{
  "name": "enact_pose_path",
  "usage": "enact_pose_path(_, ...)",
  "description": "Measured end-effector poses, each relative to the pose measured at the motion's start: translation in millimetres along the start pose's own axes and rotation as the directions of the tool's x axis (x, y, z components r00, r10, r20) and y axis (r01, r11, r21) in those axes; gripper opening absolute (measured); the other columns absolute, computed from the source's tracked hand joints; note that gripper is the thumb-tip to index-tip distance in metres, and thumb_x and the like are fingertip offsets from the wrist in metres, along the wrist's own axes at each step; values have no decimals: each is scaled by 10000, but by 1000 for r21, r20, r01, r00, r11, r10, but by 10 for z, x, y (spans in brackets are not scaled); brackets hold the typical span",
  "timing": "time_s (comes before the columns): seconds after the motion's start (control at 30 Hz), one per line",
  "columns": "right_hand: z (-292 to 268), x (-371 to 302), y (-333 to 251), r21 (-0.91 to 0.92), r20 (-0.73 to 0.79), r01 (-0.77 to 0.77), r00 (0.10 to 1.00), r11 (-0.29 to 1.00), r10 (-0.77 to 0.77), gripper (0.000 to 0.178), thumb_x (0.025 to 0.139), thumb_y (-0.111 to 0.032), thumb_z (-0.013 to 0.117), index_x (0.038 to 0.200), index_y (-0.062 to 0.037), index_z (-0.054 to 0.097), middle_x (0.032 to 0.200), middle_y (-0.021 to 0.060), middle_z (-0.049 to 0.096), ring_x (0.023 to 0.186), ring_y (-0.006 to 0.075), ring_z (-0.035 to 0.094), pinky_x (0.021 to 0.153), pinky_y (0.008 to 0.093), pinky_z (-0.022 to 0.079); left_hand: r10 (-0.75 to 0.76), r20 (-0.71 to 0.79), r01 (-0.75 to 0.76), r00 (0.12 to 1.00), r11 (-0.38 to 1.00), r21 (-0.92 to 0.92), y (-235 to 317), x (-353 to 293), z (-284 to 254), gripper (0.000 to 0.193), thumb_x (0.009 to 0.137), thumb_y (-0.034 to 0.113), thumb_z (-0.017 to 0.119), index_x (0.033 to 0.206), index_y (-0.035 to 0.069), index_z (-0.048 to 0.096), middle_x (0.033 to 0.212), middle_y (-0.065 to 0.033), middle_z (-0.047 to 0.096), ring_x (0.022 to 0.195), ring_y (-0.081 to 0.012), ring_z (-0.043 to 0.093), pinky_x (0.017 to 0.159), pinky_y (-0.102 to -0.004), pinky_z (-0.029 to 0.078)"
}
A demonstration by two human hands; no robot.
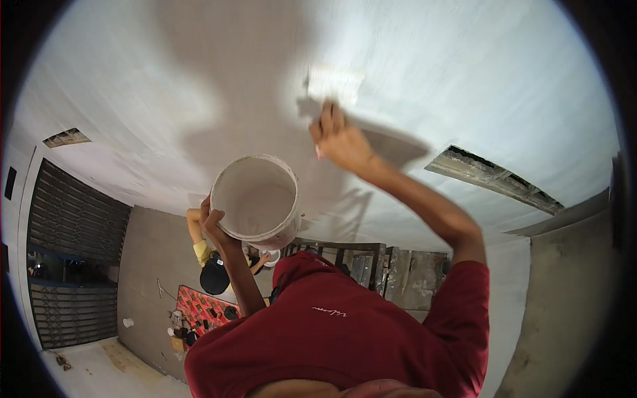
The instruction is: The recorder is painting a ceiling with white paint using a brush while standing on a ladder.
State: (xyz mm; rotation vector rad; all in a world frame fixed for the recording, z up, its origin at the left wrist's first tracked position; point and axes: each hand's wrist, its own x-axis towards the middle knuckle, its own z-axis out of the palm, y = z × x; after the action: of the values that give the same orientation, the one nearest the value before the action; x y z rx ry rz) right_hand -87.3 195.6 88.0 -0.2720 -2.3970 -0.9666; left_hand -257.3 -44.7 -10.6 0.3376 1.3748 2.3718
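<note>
My right hand [342, 142] is raised against the whitish painted surface [438, 73], its fingers closed around a wide flat paintbrush [335, 83]. The brush's pale bristles lie on the surface and are slightly blurred. Lower and to the left, my left hand [215, 222] grips a white bucket [257, 196] by its side near the rim. The bucket's mouth is tilted toward me. Its inner wall is coated whitish-grey, and I cannot tell how much is inside. Shadows of my arm and the bucket fall on the painted surface.
Below at left, another person in yellow with a dark cap [214, 275] is by a small white container [271, 259]. A red patterned mat [192, 298] holds several items. A dark framed structure [361, 255] stands behind me. Rectangular openings [494, 179] cut the surface; a folding gate [76, 259] is far left.
</note>
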Motion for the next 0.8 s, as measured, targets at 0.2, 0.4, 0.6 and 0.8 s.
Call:
enact_pose_path(0.2, 380, -631, -351, 560, 479, -359, 876, 747, 62, 242, 738, -220, 683, 924, -70, 645, 1003, 193, 638, 936, 360, 624, 747, 449, 529, 101, -13, -99, 995, 987, 131, 54, -8, -201, 523, 679, 200, 458, 1092, -96, 579, 1007, -176, 615, 922, -246, 612, 788, -348, 522)
enact_pose_path(0.4, -545, 290, 983, 656, -16, -252, 938, 711, 347, 146, 691, 8, 589, 819, -36, 644, 741, 154, 623, 734, 340, 625, 668, 421, 514, 101, -4, -100, 995, 987, 128, 83, 73, -257, 555, 664, 195, 451, 1121, -95, 573, 1048, -204, 611, 956, -290, 620, 806, -382, 538)
enact_pose_path(0.6, -1447, 816, 1218, 322, -291, -184, 914, 929, 282, 176, 661, 81, 613, 785, -29, 673, 774, 145, 668, 659, 298, 630, 617, 359, 545, 139, 18, -139, 990, 990, -2, -65, 218, -380, 580, 650, 201, 450, 1138, -87, 569, 1060, -209, 611, 964, -315, 622, 807, -385, 546)
enact_pose_path(0.8, -258, 129, 612, -211, -160, -108, 984, 972, 74, 202, 754, -148, 618, 907, -16, 610, 1210, 307, 561, 1103, 390, 590, 852, 339, 558, 31, 14, -31, 999, 999, 26, 196, 53, -34, 588, 638, 196, 448, 1133, -100, 563, 1069, -215, 607, 987, -313, 614, 839, -383, 532)
